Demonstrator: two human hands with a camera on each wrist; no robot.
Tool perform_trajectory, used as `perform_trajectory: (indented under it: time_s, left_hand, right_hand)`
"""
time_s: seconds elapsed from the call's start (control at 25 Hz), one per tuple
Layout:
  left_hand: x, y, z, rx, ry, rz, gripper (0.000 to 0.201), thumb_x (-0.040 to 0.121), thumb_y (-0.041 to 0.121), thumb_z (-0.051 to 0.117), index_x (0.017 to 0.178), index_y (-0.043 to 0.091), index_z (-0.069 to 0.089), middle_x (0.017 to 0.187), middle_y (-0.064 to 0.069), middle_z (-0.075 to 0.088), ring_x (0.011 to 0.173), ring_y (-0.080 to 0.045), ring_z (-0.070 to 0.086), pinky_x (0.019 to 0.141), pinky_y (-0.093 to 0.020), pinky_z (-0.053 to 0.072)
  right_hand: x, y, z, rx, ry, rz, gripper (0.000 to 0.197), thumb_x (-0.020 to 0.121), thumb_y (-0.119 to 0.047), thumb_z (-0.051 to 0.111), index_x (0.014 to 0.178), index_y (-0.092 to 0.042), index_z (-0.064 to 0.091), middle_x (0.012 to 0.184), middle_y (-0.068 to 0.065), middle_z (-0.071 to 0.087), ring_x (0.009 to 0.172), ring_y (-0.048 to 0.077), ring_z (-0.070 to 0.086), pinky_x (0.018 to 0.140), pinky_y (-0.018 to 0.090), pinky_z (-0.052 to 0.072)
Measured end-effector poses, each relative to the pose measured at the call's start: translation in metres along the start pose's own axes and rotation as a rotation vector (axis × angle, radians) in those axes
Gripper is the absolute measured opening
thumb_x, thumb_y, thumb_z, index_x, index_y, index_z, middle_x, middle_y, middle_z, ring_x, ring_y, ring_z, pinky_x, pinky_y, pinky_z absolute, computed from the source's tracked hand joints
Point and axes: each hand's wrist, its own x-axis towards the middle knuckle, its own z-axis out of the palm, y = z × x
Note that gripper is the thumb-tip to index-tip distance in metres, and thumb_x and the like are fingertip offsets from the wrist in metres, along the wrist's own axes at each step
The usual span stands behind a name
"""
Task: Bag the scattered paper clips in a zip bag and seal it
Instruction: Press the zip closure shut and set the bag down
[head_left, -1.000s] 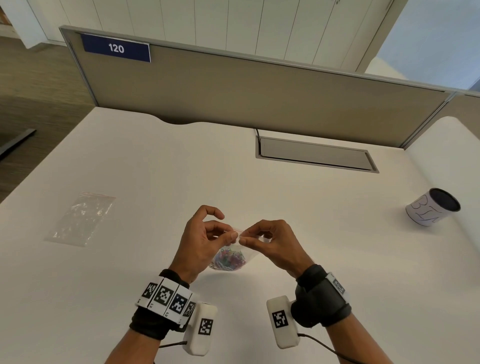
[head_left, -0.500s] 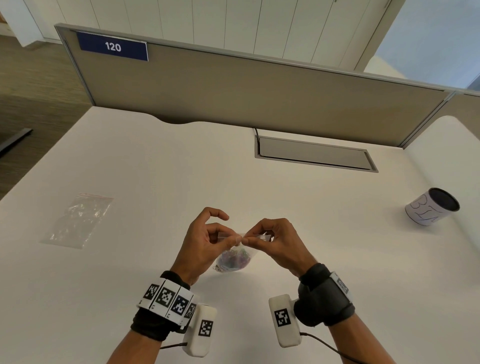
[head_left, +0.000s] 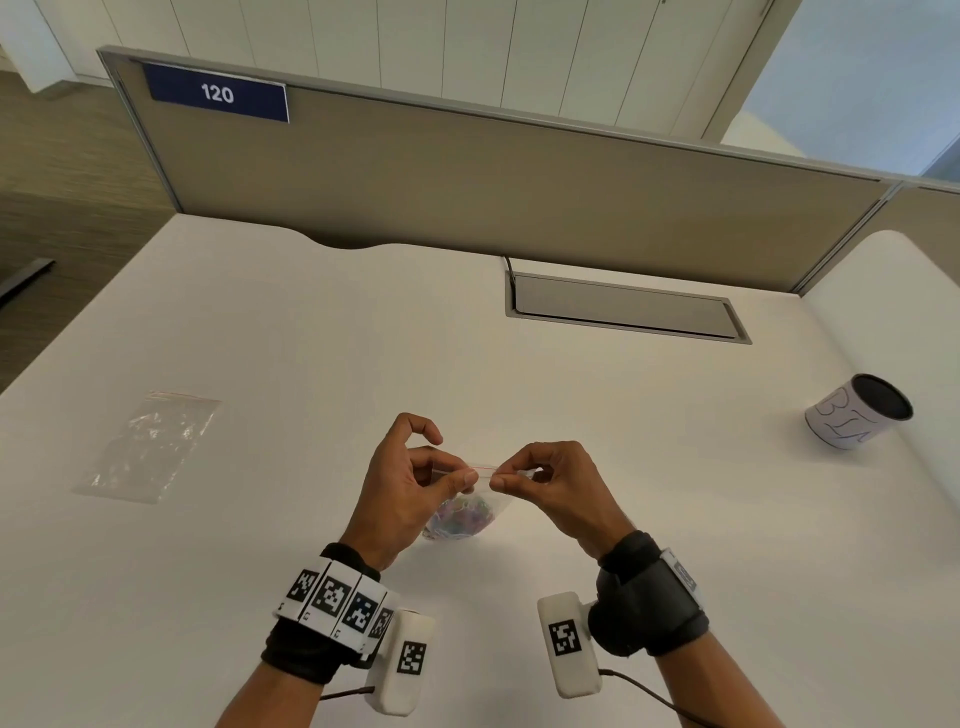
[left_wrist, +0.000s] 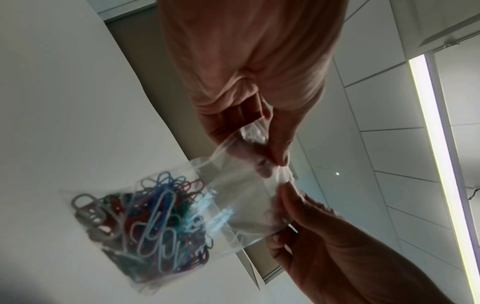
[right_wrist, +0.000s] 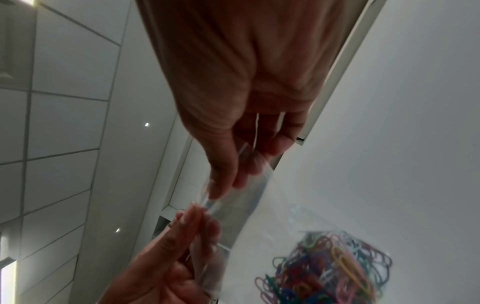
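up close, clear zip bag (left_wrist: 228, 207), red-lined top, bright paper clips (left_wrist: 145, 232) bunched low

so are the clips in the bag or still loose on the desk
In: the colored paper clips sit piled inside the zip bag; none show loose.

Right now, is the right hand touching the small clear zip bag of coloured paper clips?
Touching: the right wrist view shows the right hand pinching the clear zip bag's top edge.

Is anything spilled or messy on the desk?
Nothing is spilled. The paper clips all sit inside the zip bag pinched by the left hand and the right hand. A spare bag lies flat; the cup only looks tilted.
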Motion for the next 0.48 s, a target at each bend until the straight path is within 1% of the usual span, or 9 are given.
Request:
perform_trajectory:
  time_s: [0.04,0.08,0.12,0.24,0.36,0.48]
  left_hand:
    - [0.0,0.0008,-0.0008,-0.002,-0.003,0.002,0.041,0.076,0.007,0.078,0.097,0.02,0.045,0.082,-0.012,0.078,0.074,-0.025,0.076,0.079,-0.035,0.061]
    - [0.0002,0.0016,-0.0016,-0.004,-0.005,0.004,0.041,0.077,0.006,0.078,0.097,0.02,0.045,0.082,-0.012,0.078,0.074,-0.024,0.076,0.078,-0.034,0.061]
    - [0.0004,0.0023,-0.0022,-0.004,-0.005,0.006,0.041,0.077,0.005,0.077,0.096,0.019,0.044,0.081,-0.012,0.078,0.073,-0.024,0.075,0.076,-0.032,0.061]
    - [0.0017,0.0029,-0.0039,-0.003,-0.004,0.011,0.04,0.077,0.005,0.077,0.096,0.017,0.044,0.08,-0.011,0.078,0.072,-0.023,0.076,0.073,-0.029,0.061]
    - [0.0027,0.0014,-0.0051,0.01,0.003,0.009,0.04,0.077,0.005,0.077,0.097,0.016,0.044,0.081,-0.008,0.079,0.073,-0.022,0.076,0.078,-0.032,0.061]
    - [0.0024,0.0019,-0.0066,0.0,0.009,0.016,0.04,0.077,0.005,0.077,0.095,0.019,0.044,0.081,-0.009,0.078,0.073,-0.024,0.076,0.078,-0.034,0.061]
  right_hand:
    - [0.0,0.0014,-0.0009,0.033,-0.004,0.013,0.011,0.074,-0.025,0.08,0.076,-0.015,0.075,0.079,-0.001,0.075,0.074,0.018,0.067,0.068,0.036,0.055]
    - [0.0,0.0031,-0.002,0.063,-0.006,0.024,0.013,0.073,-0.023,0.081,0.078,-0.013,0.075,0.08,0.001,0.075,0.076,0.021,0.068,0.071,0.037,0.057]
    - [-0.0001,0.0043,-0.003,0.085,-0.004,0.03,0.013,0.073,-0.022,0.081,0.078,-0.011,0.074,0.08,0.002,0.075,0.075,0.021,0.068,0.071,0.035,0.057]
    - [0.0002,0.0051,-0.0026,0.103,0.0,0.031,0.011,0.075,-0.019,0.079,0.075,-0.01,0.073,0.076,0.003,0.073,0.07,0.015,0.064,0.067,0.029,0.053]
    - [0.0017,0.005,-0.0013,0.075,0.016,0.017,0.011,0.075,-0.019,0.079,0.072,-0.011,0.071,0.074,0.002,0.073,0.068,0.011,0.062,0.063,0.027,0.05]
    - [0.0019,0.0049,-0.0014,0.144,0.001,0.025,0.011,0.074,-0.017,0.08,0.076,-0.007,0.073,0.076,0.004,0.074,0.07,0.014,0.063,0.066,0.028,0.052]
